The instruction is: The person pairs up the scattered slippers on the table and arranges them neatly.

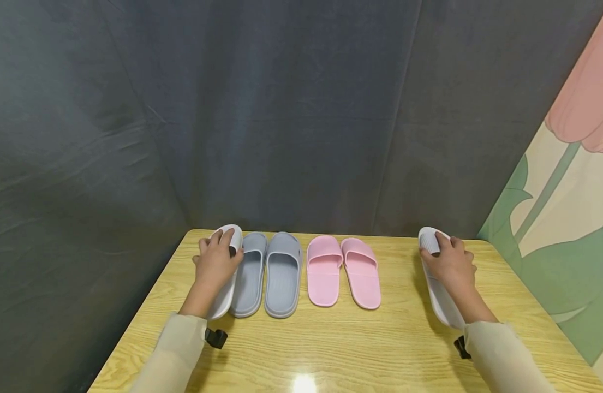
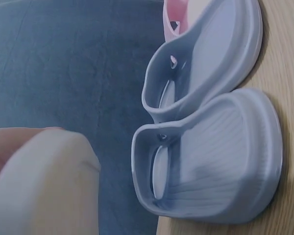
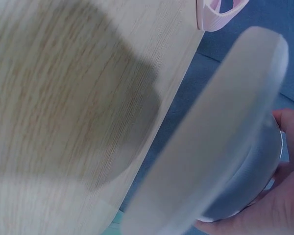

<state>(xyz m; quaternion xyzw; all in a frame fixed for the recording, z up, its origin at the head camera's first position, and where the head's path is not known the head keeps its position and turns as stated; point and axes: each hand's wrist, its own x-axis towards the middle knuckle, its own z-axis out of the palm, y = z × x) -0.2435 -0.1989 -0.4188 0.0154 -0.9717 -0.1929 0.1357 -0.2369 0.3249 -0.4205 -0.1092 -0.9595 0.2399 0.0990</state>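
Note:
My left hand [image 1: 215,263] grips a white slipper [image 1: 226,299] by its strap, at the left beside the grey slippers. In the left wrist view that white slipper [image 2: 54,186] fills the lower left, close and blurred. On the right side, my right hand [image 1: 451,265] holds the other white slipper [image 1: 441,297] by its strap. The right wrist view has this slipper's sole edge [image 3: 210,132] tilted above the wooden table, which carries its shadow. Fingers cover part of both straps.
Two grey slippers [image 1: 283,278] stand side by side on the wooden table [image 1: 360,349]. A pair of pink slippers [image 1: 323,281] lies right of them, toes to the back. Dark cloth [image 1: 291,120] hangs behind the table, and a flower-patterned panel [image 1: 561,234] is at the right.

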